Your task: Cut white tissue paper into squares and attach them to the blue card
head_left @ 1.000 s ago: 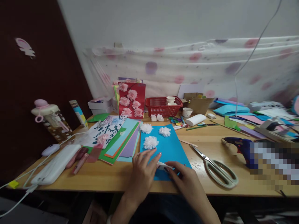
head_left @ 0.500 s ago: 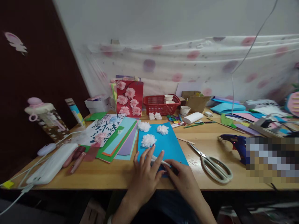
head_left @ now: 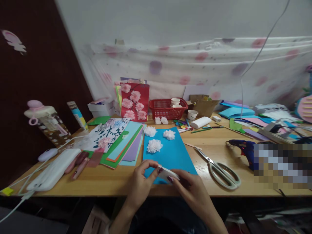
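Observation:
Between my two hands is a small folded piece of white tissue paper [head_left: 168, 174], held over the lower part of a blue sheet of paper [head_left: 170, 156]. My left hand [head_left: 143, 180] pinches its left end between thumb and fingers. The right end is gripped by my right hand [head_left: 191, 185], with the thumb on top. Three fluffy white paper flowers lie on the upper left of the blue sheet: one at the top left [head_left: 150, 131], one at the top right [head_left: 169, 134] and one below [head_left: 154, 146].
Scissors [head_left: 221, 170] lie right of the blue sheet, and a blue glue gun [head_left: 243, 149] beyond them. Coloured paper sheets [head_left: 126, 146] are fanned out at the left. A red basket [head_left: 168, 109] with paper cups and a red card with pink flowers [head_left: 135, 102] stand behind.
My left hand was spread over the white paper; its fingers have drawn back and now pinch the left end. The paper now shows more clearly between both hands. The view shifted slightly.

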The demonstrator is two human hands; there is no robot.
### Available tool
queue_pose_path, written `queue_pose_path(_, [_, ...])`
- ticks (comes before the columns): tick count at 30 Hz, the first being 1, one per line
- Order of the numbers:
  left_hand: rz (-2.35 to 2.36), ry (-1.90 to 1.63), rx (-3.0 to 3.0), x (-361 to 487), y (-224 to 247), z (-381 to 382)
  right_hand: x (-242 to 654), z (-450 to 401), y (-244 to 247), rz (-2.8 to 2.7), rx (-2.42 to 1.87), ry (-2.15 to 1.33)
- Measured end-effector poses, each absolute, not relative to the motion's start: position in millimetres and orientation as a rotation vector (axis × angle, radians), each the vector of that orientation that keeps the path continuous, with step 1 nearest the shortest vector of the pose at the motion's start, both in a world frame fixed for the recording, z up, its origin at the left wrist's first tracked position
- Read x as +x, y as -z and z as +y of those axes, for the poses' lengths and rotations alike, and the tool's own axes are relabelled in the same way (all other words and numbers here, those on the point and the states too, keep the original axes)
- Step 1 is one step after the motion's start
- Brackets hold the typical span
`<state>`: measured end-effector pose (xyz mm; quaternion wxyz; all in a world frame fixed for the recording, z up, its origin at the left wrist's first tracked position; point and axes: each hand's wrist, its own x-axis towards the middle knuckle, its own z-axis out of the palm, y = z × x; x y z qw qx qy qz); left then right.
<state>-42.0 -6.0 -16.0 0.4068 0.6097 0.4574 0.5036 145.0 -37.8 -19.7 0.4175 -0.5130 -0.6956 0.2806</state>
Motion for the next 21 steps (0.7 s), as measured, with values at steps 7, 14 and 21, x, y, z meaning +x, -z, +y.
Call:
queue_pose_path(7, [1.132,-1.268,1.761,-40.9,4.7,-12.5,140.0,-45.0,8.9,-1.667,-1.249,-0.776])
queue_pose_path(14, [1.014,-1.139,1.328,-26.8,5.6,-17.9,128.4,-46.5,9.4,-1.152,-1.178,-1.132])
queue_pose_path(21, [1.043,-1.152,1.305,-32.5,4.9,-13.9,128.4,-43.6,17.3,-1.213,-1.134,-1.102])
